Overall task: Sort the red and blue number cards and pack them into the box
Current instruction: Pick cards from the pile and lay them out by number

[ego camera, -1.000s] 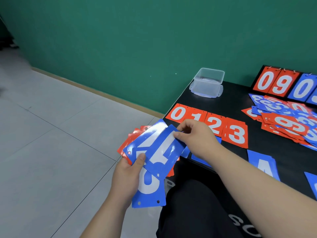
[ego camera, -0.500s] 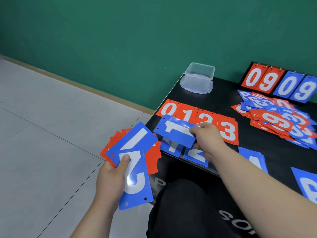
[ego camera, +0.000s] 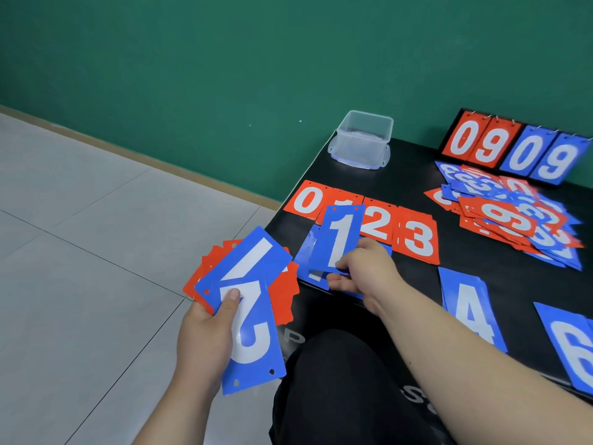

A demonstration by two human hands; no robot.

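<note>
My right hand (ego camera: 365, 271) pinches one blue plastic card (ego camera: 341, 232) reading "1" over the left edge of the black table (ego camera: 414, 175). My left hand (ego camera: 205, 342) grips a fan of blue and red cards (ego camera: 253, 345), "2" on top. Four red cards (ego camera: 417, 239) lie in a row: 0, 1, 2, 3. One clear plastic box (ego camera: 362, 139) stands at the far corner.

Black table (ego camera: 410, 175). Taking the table's middle as the dial:
- clear plastic box (ego camera: 362, 139) at 11 o'clock, on the far left corner
- flip scoreboard (ego camera: 513, 152) reading 0909, upright at 1
- mixed red-blue card heap (ego camera: 513, 213) at 2
- red card row (ego camera: 378, 220) 0–3 at 10
- blue cards (ego camera: 306, 260) at 8, partly hidden
- blue 4 card (ego camera: 471, 309) at 6
- blue 6 card (ego camera: 574, 345) at 4, cut off by the frame
</note>
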